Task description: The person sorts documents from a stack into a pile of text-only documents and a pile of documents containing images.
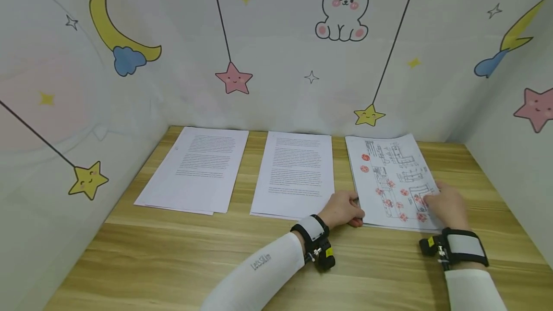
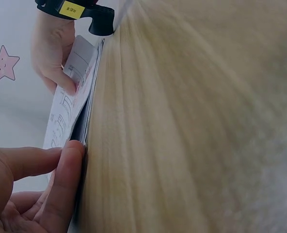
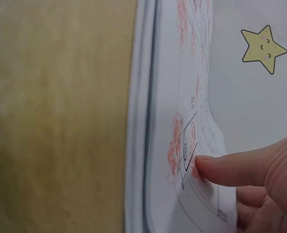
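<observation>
Apparently, gripping the drawing-topped stack [image 1: 390, 186] on the tabletop [image 1: 160, 258] was underway: the left hand [image 1: 341, 209] pinched its near-left corner, the right hand [image 1: 450, 207] its right edge; the next move seemingly called for even pressure.

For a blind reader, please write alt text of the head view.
A person's left hand and right hand hold a paper stack, showing drawings and red marks, at its near left corner and right edge. Further left, two piles of printed text lie on the table.
</observation>
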The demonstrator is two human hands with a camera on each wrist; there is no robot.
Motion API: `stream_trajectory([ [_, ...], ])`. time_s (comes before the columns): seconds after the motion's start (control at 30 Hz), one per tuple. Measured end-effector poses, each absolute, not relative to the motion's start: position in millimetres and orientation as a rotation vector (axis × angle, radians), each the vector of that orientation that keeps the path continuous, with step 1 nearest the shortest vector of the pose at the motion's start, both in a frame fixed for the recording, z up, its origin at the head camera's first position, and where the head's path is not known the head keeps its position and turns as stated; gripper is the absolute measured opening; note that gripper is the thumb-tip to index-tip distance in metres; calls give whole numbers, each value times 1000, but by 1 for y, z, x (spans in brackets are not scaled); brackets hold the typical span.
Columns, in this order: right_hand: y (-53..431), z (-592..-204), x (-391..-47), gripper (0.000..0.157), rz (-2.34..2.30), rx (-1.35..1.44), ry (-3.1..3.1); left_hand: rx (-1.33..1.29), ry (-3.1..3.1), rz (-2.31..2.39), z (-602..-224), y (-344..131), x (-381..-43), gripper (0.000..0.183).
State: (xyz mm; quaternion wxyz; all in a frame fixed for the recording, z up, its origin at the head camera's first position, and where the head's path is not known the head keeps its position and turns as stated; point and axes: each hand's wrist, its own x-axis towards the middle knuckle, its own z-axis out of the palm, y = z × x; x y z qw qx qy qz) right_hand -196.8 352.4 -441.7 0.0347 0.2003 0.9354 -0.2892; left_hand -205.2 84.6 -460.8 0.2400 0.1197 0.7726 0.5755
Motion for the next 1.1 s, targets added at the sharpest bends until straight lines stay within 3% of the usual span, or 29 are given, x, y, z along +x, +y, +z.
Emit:
stream_trajectory([
  [0.13,351,-440,-195,71,-848,640,2898,327,2120,1569,-459,85,-204,7],
  [0.27,351,-440,-193,75,-801,644,2924,301,2138,1565,-454,83,-200,13],
  [0.47,348,-440,-194,63,-731,599,2939,314,2146,1559,-448,74,-199,16],
  [0.67,343,-439,-194,56,-689,587,2983,229,2070,1666,-444,62,-205,33],
  [1.1,293,-430,-201,43,-906,452,3157,318,2158,1723,-425,21,-219,32],
])
